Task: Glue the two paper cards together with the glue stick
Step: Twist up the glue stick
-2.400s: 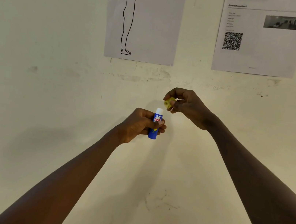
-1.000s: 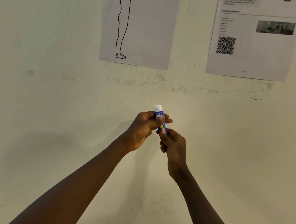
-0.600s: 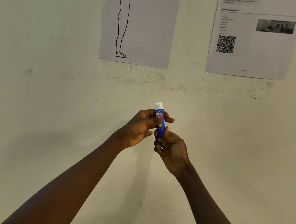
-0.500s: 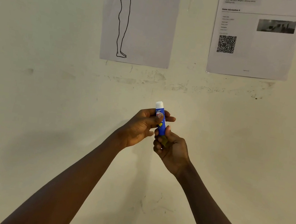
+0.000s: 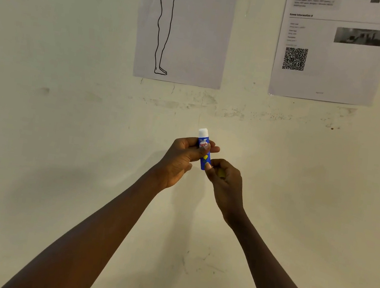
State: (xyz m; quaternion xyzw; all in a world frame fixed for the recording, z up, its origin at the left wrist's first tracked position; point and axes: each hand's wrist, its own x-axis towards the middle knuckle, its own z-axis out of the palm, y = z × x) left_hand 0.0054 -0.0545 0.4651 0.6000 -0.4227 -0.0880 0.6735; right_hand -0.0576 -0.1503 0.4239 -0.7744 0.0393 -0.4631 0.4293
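The left hand (image 5: 182, 157) gripped the upright, uncapped glue stick (image 5: 204, 159) around its upper body, in mid-air before the wall (image 5: 63, 125). The right hand (image 5: 225, 182) pinched the stick's base, with its fingers curled over what appeared to be the yellow cap (image 5: 221, 172).

Dim, warm light; soft arm shadows on the wall (image 5: 36, 145); edges bowed.

Holds both bare arms stretched forward, wrists converging. Grips the glue stick (image 5: 204, 146) upright in the left hand (image 5: 181, 161), thumb across its front. Pinches its lower end with the curled right hand (image 5: 225, 182).
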